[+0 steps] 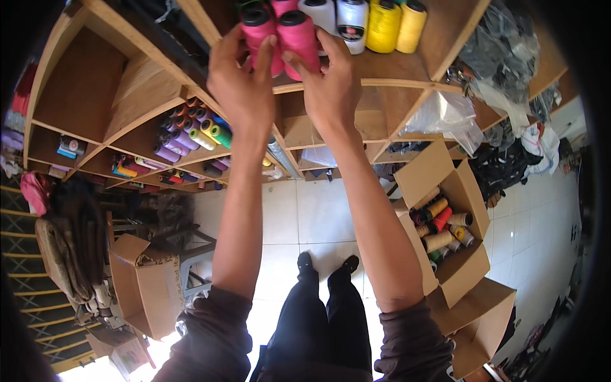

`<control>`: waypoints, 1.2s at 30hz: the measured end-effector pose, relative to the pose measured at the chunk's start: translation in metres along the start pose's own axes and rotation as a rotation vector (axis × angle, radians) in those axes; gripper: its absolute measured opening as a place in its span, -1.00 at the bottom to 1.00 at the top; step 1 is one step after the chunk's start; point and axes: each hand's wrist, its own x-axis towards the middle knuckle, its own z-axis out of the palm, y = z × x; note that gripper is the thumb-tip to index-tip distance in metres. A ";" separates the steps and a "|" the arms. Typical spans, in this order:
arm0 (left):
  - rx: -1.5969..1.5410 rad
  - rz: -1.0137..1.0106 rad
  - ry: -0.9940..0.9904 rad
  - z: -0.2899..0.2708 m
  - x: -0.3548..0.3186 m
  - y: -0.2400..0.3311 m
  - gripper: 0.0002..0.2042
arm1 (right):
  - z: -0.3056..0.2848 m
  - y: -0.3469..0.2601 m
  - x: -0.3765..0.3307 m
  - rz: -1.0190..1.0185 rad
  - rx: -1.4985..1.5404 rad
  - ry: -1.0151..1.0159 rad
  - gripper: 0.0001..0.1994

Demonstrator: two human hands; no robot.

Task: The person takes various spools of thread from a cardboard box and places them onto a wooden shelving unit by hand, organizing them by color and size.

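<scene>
Wooden shelving (127, 95) with slanted dividers fills the upper part of the head view; white floor tiles (318, 216) lie below. Both arms reach up to the top shelf compartment. Left hand (240, 83): fingers closed around the left pink thread spool (258, 32). Right hand (331, 86): fingers closed around the right pink thread spool (299, 35). The two pink spools stand side by side, touching, at the shelf edge. Just beside them to the right stand white thread spools (337, 18), then yellow thread spools (394, 24). Lower-left compartments hold mixed coloured spools (191, 134). An open cardboard box (445, 184) of assorted spools sits at the right. A second cardboard box (146, 286) sits lower left.
</scene>
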 end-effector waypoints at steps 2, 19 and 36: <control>-0.014 0.019 0.034 0.013 -0.001 -0.026 -0.66 | 0.016 0.016 0.000 -0.064 -0.033 0.040 -0.39; 0.172 -0.057 0.079 0.017 -0.021 -0.061 -0.67 | 0.042 0.035 -0.008 -0.124 -0.050 0.154 -0.47; 0.295 -0.109 0.078 0.009 -0.026 -0.054 -0.74 | 0.046 0.038 -0.012 -0.106 -0.116 0.145 -0.64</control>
